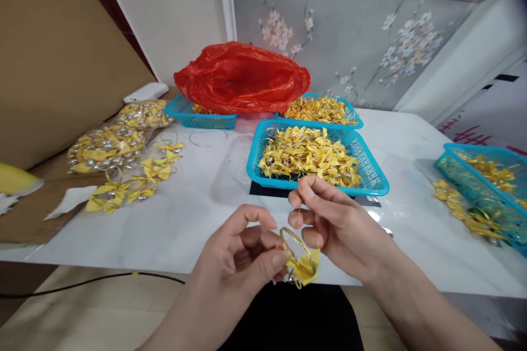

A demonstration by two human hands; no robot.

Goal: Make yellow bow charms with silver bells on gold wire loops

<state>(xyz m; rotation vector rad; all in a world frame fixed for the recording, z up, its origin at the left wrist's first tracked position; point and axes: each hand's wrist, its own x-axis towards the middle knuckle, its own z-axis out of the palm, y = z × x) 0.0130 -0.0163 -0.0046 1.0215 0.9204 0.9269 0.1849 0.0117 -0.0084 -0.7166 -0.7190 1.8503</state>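
My left hand (247, 258) pinches a yellow ribbon bow (309, 264) between thumb and fingers, just beyond the table's near edge. A looped gold wire ring (297, 244) stands up from the bow, and small silvery beads show beneath it. Close above and to the right, my right hand (329, 216) has thumb and fingertips pressed together on what looks like a thin wire (300, 208). Whether that wire joins the bow cannot be made out. Behind the right hand, a blue basket (376, 184) holds a heap of similar yellow bows (308, 153).
More blue baskets (201, 120) stand at the back, one partly under a red plastic bag (242, 77). At left lie loose bows (109, 194) and bagged beaded bows (107, 145). Another basket (465, 162) is at right, with bows (465, 214) beside it on the white table (197, 186).
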